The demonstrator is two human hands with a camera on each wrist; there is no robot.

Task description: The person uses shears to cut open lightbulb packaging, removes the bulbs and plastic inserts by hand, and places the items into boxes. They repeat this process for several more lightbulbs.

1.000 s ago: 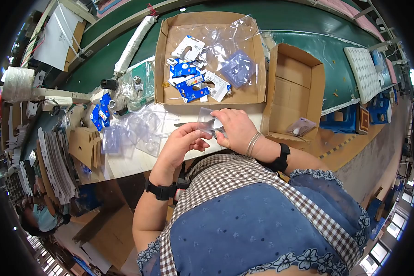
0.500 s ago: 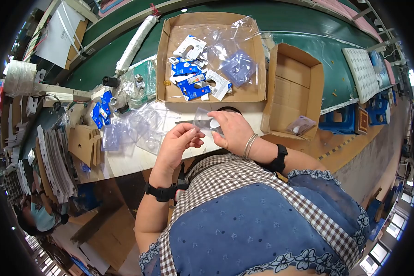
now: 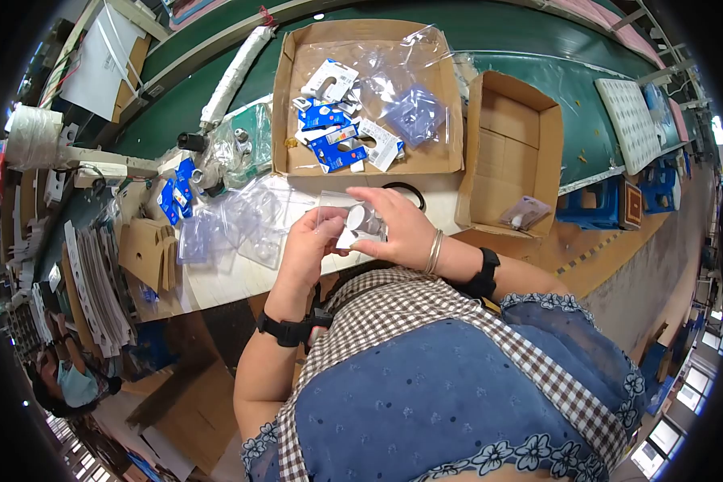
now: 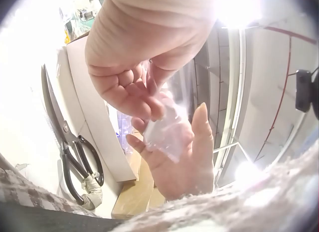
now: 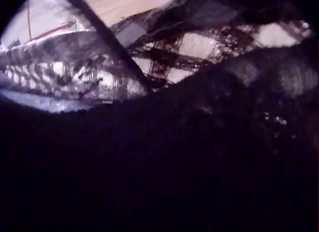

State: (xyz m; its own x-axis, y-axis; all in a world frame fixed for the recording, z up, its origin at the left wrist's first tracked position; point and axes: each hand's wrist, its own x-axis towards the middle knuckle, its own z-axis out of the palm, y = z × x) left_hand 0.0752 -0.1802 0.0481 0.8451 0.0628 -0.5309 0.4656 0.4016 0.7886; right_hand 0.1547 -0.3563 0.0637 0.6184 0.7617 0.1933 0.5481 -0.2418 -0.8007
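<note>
Between the two hands, over the table's near edge, is a clear plastic blister pack [image 3: 357, 225] with white round parts in it. The left hand [image 3: 301, 245] pinches its left side between thumb and fingers; in the left wrist view the left hand [image 4: 144, 47] grips the shiny clear plastic [image 4: 167, 132] at its top. From the other side the right hand [image 3: 406, 229] holds the pack, thumb below and fingers above. That right hand [image 4: 182, 169] also appears behind the plastic in the left wrist view. The right wrist view is mostly dark, with only checked apron cloth [image 5: 174, 55] showing.
A cardboard box [image 3: 287, 165] ahead holds blue and white cards and clear plastic shells. To its right, another box [image 3: 502, 173] contains a small clear pack [image 3: 526, 214]. More clear shells [image 3: 249, 221] lie left of the hands. Black-handled scissors [image 4: 67, 137] rest on the table.
The pack has turned and moved slightly left, so its white round parts now show more plainly. Both hands keep hold of it, the right hand's fingers spread wider around it.
</note>
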